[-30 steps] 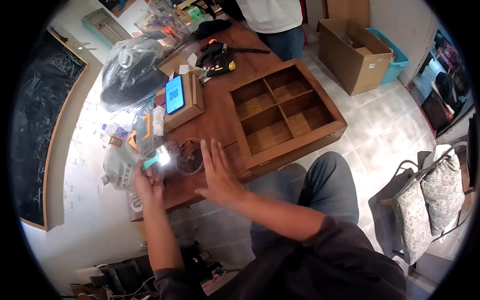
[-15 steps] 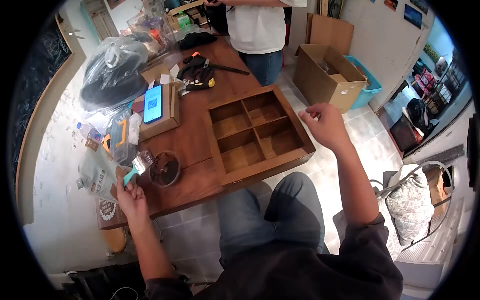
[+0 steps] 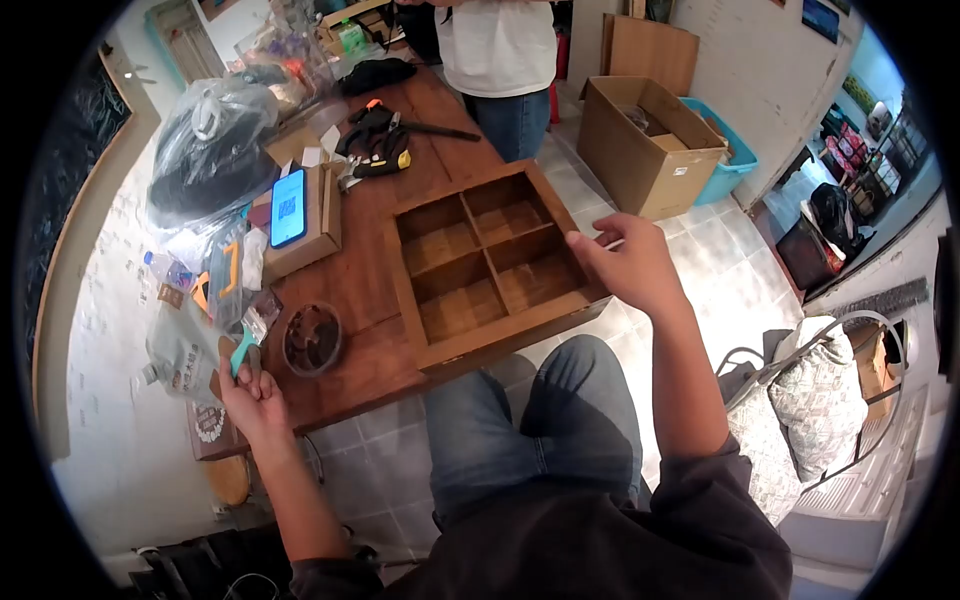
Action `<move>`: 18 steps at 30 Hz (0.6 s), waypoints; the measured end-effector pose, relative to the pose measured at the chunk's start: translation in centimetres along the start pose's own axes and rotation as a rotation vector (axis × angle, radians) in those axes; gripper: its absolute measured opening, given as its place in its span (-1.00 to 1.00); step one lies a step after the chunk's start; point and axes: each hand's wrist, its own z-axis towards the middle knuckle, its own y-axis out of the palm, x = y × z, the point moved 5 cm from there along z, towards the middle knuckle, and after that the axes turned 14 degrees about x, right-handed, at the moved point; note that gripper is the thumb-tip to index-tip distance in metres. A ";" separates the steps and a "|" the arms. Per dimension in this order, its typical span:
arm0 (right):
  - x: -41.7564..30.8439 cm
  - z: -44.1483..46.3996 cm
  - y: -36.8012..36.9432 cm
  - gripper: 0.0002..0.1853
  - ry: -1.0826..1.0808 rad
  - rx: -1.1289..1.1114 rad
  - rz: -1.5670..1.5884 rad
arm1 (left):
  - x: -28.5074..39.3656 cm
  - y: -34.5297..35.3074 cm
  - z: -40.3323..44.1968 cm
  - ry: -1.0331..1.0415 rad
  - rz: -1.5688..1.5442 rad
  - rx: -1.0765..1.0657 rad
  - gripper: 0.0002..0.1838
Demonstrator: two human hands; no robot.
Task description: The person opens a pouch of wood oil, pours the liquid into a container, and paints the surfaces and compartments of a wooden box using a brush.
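In my left hand (image 3: 254,402) is a paintbrush with a turquoise handle (image 3: 242,352), its bristles up beside a clear round tub (image 3: 314,341) of dark brown liquid. A brown wooden box (image 3: 497,262) with several square compartments lies at the table's right edge, overhanging it. My right hand (image 3: 628,258) is at the box's right rim, thumb tip over the rim and fingers curved with a gap to the thumb. Whether the thumb touches the wood I cannot tell. A pouch with a spout (image 3: 182,352) stands left of the brush.
On the reddish wooden table (image 3: 375,290) are a lit phone (image 3: 288,208) against a small cardboard box (image 3: 322,226), black-and-yellow tools (image 3: 380,145) and a bagged dark object (image 3: 212,150). Across it stands a person in a white shirt (image 3: 497,45). A large carton (image 3: 650,145) sits on the floor.
My right hand has moved left and slightly down, from beside the box to its right rim. My left hand has lowered and tilted the paintbrush slightly away from the tub. The view has shifted.
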 end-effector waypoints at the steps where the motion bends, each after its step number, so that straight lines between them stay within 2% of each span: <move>1: 1.2 -0.3 0.1 -0.53 0.069 -0.016 0.087 | -0.1 -0.1 -0.7 -0.009 -0.014 -0.005 -0.77; 3: 1.6 -0.7 0.7 -0.54 0.135 -0.057 0.171 | -0.5 0.3 -2.3 0.011 -0.014 0.038 -0.77; 5: 0.7 -0.7 1.6 -0.59 0.123 -0.271 0.054 | -0.9 0.5 -2.5 0.031 -0.018 0.068 -0.77; 7: 0.7 0.1 2.0 -0.60 0.064 -0.293 0.026 | -1.5 1.3 -2.8 0.045 -0.020 -0.071 -0.75; 9: 1.0 0.8 2.2 -0.62 -0.014 -0.315 -0.009 | -2.2 1.8 -3.9 0.032 -0.051 -0.032 -0.76; 11: 1.4 1.5 2.1 -0.67 -0.047 -0.310 0.011 | -3.2 2.5 -5.2 -0.038 -0.066 -0.088 -0.75; 12: 1.5 1.7 2.1 -0.72 0.021 -0.361 0.137 | -3.7 2.6 -5.6 -0.044 -0.052 -0.066 -0.74; 15: 2.3 2.6 2.2 -0.81 0.044 -0.424 0.231 | -4.9 3.3 -7.8 -0.012 -0.043 -0.034 -0.77; 17: 5.7 4.4 2.7 -0.84 -0.047 -0.455 0.177 | -6.0 3.7 -8.6 0.005 -0.055 -0.025 -0.77; 18: 4.7 4.6 2.5 -0.87 -0.107 -0.465 0.141 | -6.2 4.1 -9.1 0.004 -0.034 0.033 -0.76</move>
